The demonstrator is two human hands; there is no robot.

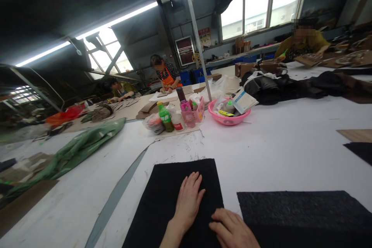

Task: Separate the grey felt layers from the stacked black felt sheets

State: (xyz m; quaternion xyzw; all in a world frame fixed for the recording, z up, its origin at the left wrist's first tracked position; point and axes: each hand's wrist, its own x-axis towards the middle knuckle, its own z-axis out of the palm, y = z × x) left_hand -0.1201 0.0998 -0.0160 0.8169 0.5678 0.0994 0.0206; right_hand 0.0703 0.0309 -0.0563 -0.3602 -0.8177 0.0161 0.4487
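Observation:
A black fabric sheet (162,197) lies flat on the white-covered table in front of me. My left hand (188,201) rests palm down on its middle, fingers stretched out and thumb apart. At the sheet's right edge, my right hand (232,230) has bent fingers, with thumb and forefinger closed at the edge of the fabric. Just right of that hand is a dark grey, felt-like piece (299,209), with a plainer black area along its lower side. The near ends of both pieces run out of view.
Beyond the sheet stand a green bottle (165,118), a white jar (178,122) and a pink basin (229,118) of small items, beside a metal pole (197,35). Green plastic sheeting (84,143) lies left. Black material (290,87) is heaped right. Several people work farther back.

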